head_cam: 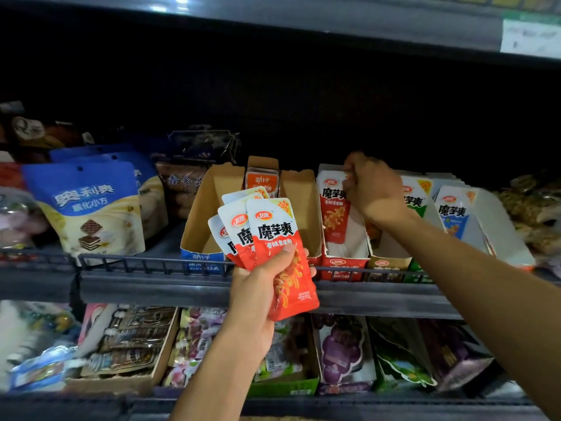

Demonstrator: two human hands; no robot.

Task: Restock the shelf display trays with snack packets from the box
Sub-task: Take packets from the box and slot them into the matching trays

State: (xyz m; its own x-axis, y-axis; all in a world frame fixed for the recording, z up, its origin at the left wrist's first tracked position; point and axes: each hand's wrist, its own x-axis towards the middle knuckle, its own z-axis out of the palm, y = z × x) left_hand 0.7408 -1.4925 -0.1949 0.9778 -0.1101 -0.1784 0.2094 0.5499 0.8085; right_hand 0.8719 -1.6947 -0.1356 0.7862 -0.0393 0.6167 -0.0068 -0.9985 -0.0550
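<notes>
My left hand (258,287) grips a fanned stack of several red-and-white snack packets (274,238) in front of the middle shelf. My right hand (372,189) reaches into the red-fronted display tray (344,264), fingers curled at the top edge of a red-and-white packet (334,208) standing at the tray's back. Whether the fingers pinch that packet is not plain. To the left stands a brown cardboard tray (197,226) with an orange packet (261,180) at its back. The box is not in view.
Right of the red tray stand trays with green (414,202) and blue (452,211) packets. Blue-and-cream biscuit bags (88,208) fill the left of the shelf behind a wire rail (145,262). The lower shelf holds purple grape packs (343,350) and other snacks.
</notes>
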